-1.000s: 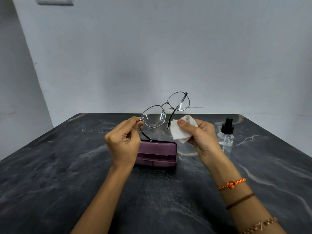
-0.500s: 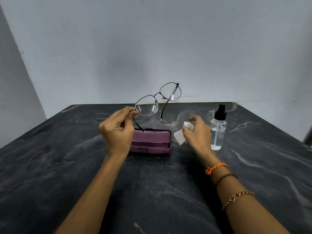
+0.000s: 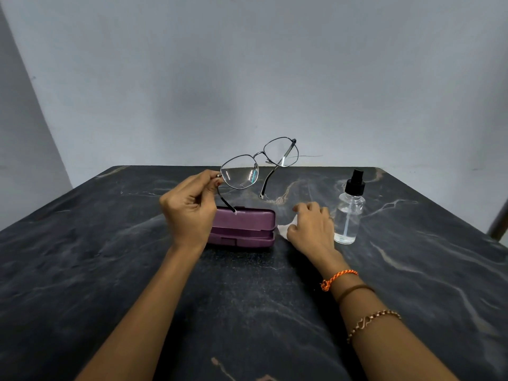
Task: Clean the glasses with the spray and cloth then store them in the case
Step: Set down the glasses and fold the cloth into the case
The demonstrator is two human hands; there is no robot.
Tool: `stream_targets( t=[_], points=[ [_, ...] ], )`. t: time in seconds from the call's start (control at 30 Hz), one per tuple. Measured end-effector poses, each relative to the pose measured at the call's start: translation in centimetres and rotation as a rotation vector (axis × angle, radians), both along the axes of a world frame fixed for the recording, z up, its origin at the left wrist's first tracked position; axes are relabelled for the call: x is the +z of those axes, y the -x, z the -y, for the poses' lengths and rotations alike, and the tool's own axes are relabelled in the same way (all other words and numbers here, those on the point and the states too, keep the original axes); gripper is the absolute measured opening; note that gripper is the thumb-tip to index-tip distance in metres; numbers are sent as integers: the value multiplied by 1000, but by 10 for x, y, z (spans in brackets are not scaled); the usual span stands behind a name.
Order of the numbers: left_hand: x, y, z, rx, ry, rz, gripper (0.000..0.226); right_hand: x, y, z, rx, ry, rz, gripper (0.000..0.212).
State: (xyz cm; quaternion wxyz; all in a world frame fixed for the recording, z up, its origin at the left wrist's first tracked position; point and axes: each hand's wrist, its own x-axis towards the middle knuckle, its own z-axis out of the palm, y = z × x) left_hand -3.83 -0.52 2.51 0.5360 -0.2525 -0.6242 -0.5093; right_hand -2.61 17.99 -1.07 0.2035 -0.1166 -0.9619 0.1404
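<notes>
The dark marbled table (image 3: 110, 270) carried everything. On it lay the purple case (image 3: 244, 225), closed and rigid-looking; it would probably need two hands or a thumb at its front seam to open. Just right of the right hand stood the clear spray bottle (image 3: 349, 215), upright, likely light and smooth, best taken round its body.

The left hand (image 3: 189, 213) held the glasses (image 3: 257, 166) raised above the case, its grip a pinch of thumb and fingertips at the near hinge, temples unfolded. The thin metal frame looked light but easily bent, so the hinge or bridge seemed the safest hold, well off the lenses.

The right hand (image 3: 310, 229) rested on the white cloth (image 3: 284, 229) on the table between case and bottle, fingers loosely curled; whether they were pinching it I could not tell. The cloth looked soft and limp.
</notes>
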Motion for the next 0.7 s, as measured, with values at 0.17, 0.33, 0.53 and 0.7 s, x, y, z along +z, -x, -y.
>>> stream_targets(
  t=[0.17,0.33,0.53,0.7],
  points=[
    [3,-3,0,2,25,-3,19,10,-1,1,89,201,-497,25],
    [6,-8,1,46,123,-46,14,27,-1,8,240,989,-735,14],
    [3,-13,-6,92,319,-168,21,45,-1,4,362,1570,-793,20],
    [1,-14,-9,86,370,-183,20,50,-5,11,475,1772,-748,23]
  ],
)
